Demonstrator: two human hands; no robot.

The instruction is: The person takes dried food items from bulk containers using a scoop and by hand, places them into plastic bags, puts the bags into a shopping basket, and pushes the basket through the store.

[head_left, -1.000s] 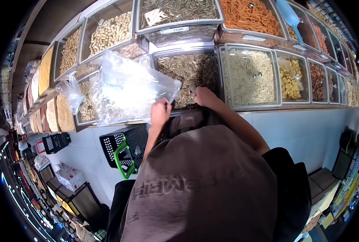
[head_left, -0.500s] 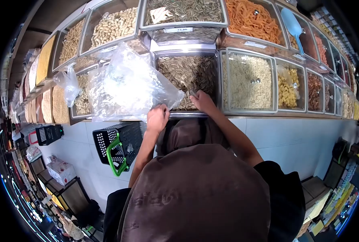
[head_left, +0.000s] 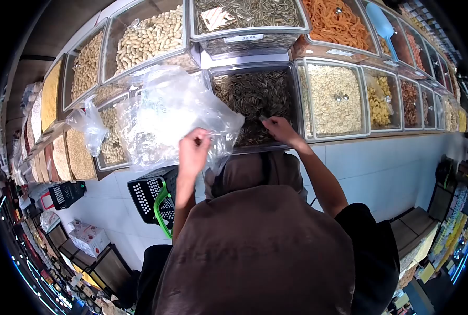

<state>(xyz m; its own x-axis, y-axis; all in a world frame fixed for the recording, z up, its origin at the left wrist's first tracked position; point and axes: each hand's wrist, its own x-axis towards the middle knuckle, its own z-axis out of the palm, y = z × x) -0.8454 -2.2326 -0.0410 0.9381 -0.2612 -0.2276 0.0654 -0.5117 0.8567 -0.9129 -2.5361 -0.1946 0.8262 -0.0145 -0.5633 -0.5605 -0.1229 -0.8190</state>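
Note:
A large clear plastic bag [head_left: 163,113] lies spread over the bins at left, with a bright glare on it. My left hand [head_left: 193,152] is raised in front of the bag's right part, fingers curled together; whether they pinch the bag or something small is hidden. My right hand [head_left: 280,130] reaches over the near right side of an open bin [head_left: 296,100] of dark, striped sunflower seeds [head_left: 255,89]. Its fingertips are closed round a small greyish piece that I cannot make out, just above the seeds.
Lidded bins of peanuts [head_left: 152,39], orange strips [head_left: 336,26], pale flakes [head_left: 335,100] and yellow pieces [head_left: 378,105] surround the open bin. A light blue scoop [head_left: 382,26] rests at the upper right. On the floor at left stands a black basket [head_left: 147,199] with a green handle [head_left: 163,207].
My left hand has drawn back to the left and lifted from the bag's edge. My right hand has shifted slightly right. The view has turned a little, and the bag's near edge hangs lower.

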